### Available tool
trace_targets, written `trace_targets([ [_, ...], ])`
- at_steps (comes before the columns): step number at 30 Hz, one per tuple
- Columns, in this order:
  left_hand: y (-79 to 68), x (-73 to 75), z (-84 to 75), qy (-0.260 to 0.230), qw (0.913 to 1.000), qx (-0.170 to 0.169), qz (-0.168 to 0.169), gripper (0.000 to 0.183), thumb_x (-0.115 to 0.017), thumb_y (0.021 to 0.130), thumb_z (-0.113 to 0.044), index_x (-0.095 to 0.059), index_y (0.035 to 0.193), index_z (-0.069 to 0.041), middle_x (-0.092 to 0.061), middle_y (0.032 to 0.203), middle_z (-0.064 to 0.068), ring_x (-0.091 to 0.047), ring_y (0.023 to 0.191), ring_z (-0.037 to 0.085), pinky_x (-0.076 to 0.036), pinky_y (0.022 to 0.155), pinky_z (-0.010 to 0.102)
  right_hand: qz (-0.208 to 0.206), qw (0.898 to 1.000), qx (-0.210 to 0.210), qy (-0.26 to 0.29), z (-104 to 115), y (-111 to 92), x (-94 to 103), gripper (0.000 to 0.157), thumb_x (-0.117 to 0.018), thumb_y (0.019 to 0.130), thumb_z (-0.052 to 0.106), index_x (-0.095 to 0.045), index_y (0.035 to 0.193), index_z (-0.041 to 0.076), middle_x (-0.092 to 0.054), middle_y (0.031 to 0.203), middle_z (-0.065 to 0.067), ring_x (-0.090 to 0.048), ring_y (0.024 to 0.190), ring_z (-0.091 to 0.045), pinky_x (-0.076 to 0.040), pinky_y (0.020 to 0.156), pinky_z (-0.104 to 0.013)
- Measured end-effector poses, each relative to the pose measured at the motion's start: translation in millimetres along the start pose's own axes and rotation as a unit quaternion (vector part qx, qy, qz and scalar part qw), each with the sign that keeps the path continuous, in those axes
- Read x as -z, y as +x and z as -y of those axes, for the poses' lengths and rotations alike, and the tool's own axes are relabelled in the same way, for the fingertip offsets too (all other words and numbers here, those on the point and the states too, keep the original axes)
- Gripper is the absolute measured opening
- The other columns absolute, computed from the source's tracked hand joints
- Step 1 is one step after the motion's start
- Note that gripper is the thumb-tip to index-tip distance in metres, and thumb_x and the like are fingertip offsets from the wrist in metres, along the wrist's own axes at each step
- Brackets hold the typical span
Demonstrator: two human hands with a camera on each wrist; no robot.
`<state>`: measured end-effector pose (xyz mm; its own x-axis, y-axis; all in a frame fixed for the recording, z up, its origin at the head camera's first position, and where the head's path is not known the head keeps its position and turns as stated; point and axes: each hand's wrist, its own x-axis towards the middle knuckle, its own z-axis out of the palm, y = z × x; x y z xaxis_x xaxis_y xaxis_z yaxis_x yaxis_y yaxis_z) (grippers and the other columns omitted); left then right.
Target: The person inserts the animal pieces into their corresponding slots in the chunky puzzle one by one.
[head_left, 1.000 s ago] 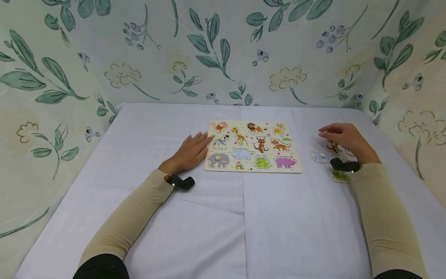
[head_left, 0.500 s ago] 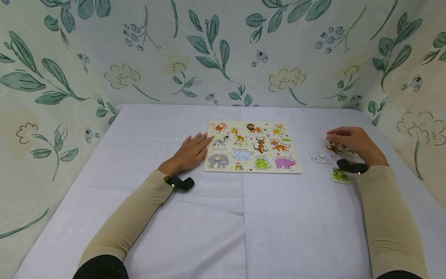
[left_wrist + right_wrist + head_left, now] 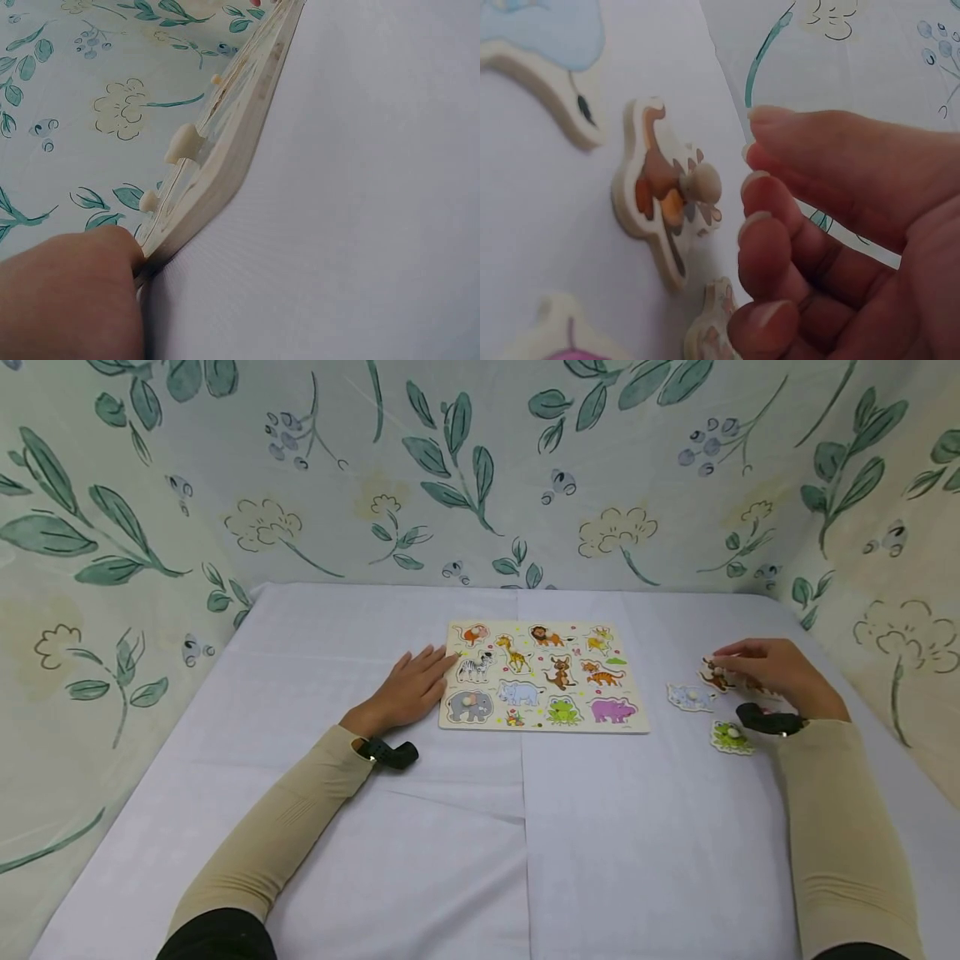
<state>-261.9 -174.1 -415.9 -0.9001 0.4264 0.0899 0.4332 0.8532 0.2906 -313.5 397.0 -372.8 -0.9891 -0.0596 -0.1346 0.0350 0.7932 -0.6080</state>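
Note:
A wooden animal puzzle board (image 3: 543, 731) lies on the table, with knobs on some shapes, such as the elephant (image 3: 480, 708). My left hand (image 3: 405, 687) rests flat with its fingers against the board's left edge. To the right of the board, my right hand (image 3: 783, 672) hovers over loose pieces. Its fingers (image 3: 769, 244) are loosely bent and apart from the knob of the kangaroo piece (image 3: 656, 169). Beside it lie a blue animal piece (image 3: 691, 697) and a frog piece (image 3: 731, 737). Another piece (image 3: 711, 334) is partly hidden by the right hand.
A white cloth (image 3: 420, 860) covers the table, with a fold line running down its middle. Leaf-patterned fabric (image 3: 480, 468) hangs behind and at both sides. In the right wrist view, a piece with purple on it (image 3: 574, 341) shows at the bottom edge.
My right hand has moved right and slightly nearer to me, over the loose pieces, uncovering more of the frog and kangaroo pieces. The left hand and the board stay put.

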Motion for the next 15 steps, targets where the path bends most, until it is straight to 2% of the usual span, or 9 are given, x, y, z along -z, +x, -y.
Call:
trace_targets([
  [8, 0.4, -0.1, -0.2, 0.001, 1.0, 0.004, 0.001, 0.052, -0.03, 0.104, -0.032, -0.024, 0.155, -0.02, -0.017, 0.161, 0.003, -0.007, 0.148, 0.023, -0.001, 0.118, 0.048, 0.021, 1.0, -0.017, -0.009, -2.1, -0.1, 1.5, 0.07, -0.061, 0.086, 0.06, -0.057, 0.128, 0.004, -0.059, 0.1, -0.009, -0.052, 0.086, -0.025, -0.044, 0.066, -0.034],
  [15, 0.7, -0.8, 0.4, 0.002, 1.0, 0.002, 0.0, 0.052, -0.03, 0.105, -0.032, -0.024, 0.155, -0.02, -0.017, 0.161, 0.003, -0.007, 0.148, 0.023, -0.001, 0.118, 0.048, 0.036, 0.999, -0.006, -0.014, 2.2, -2.1, 0.8, 0.067, -0.062, 0.088, 0.055, -0.058, 0.126, 0.0, -0.06, 0.096, -0.009, -0.051, 0.084, -0.025, -0.044, 0.065, -0.034],
])
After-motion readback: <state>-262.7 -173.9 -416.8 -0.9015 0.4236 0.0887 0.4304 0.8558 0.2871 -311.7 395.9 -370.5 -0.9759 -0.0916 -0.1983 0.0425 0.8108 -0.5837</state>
